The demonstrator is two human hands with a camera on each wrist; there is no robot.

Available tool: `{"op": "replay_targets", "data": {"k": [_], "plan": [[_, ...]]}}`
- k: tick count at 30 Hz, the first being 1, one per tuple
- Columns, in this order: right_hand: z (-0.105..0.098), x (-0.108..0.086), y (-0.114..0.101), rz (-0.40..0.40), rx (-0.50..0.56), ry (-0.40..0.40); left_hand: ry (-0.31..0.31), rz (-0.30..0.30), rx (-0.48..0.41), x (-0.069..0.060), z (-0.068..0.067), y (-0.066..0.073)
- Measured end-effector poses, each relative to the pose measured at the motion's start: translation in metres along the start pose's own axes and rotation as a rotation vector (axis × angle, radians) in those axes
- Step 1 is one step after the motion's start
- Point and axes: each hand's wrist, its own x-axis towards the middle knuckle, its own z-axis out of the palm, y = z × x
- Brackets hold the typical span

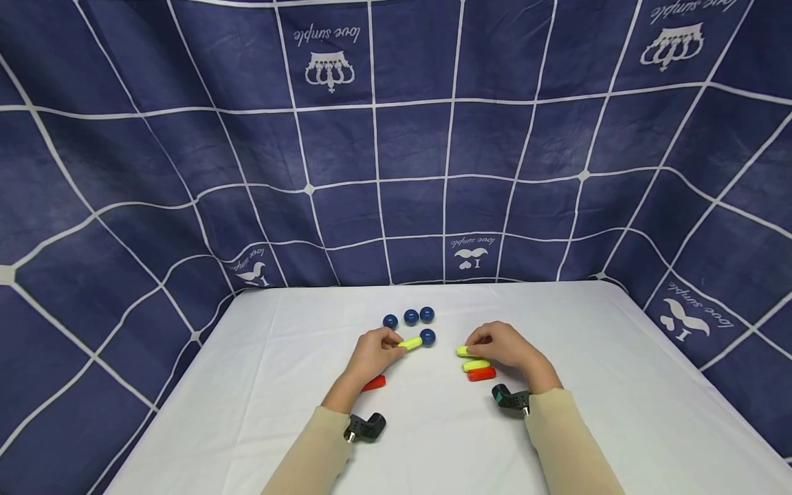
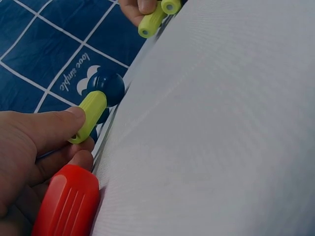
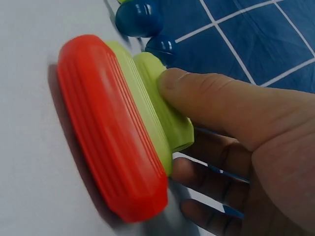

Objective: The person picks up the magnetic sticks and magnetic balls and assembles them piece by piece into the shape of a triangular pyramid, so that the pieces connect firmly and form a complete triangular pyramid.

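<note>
My left hand [image 1: 374, 356] pinches a yellow stick [image 2: 90, 115] between thumb and fingers. A shiny blue ball [image 1: 427, 337] meets the far end of that stick; whether they are joined I cannot tell. Below the left hand lies a red stick [image 2: 68, 204], partly covered by the hand in the head view. My right hand [image 1: 504, 344] pinches a second yellow stick [image 3: 165, 105] with the thumb on its near side. Close beside it, another yellow stick [image 1: 476, 366] and a red stick [image 1: 482, 374] lie on the table side by side.
Behind the left hand sit three more blue balls [image 1: 411, 317] in a loose row. A white cloth covers the table [image 1: 297, 371]. A dark blue checked curtain [image 1: 408, 144] hangs along the table's back edge. Black wrist cameras [image 1: 511, 397] are worn on both wrists.
</note>
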Motion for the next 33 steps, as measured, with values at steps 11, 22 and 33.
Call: {"op": "replay_targets", "data": {"k": [11,22,33], "plan": [[0.012,0.009,-0.011,0.009,0.021,0.106,-0.011,0.002,-0.011,-0.001,-0.001,0.001],[0.031,0.017,-0.028,0.015,-0.050,0.184,-0.019,0.010,-0.012,-0.002,-0.001,-0.001],[0.037,0.015,-0.039,0.054,-0.061,0.210,-0.036,0.024,-0.022,-0.002,-0.002,0.001]]}}
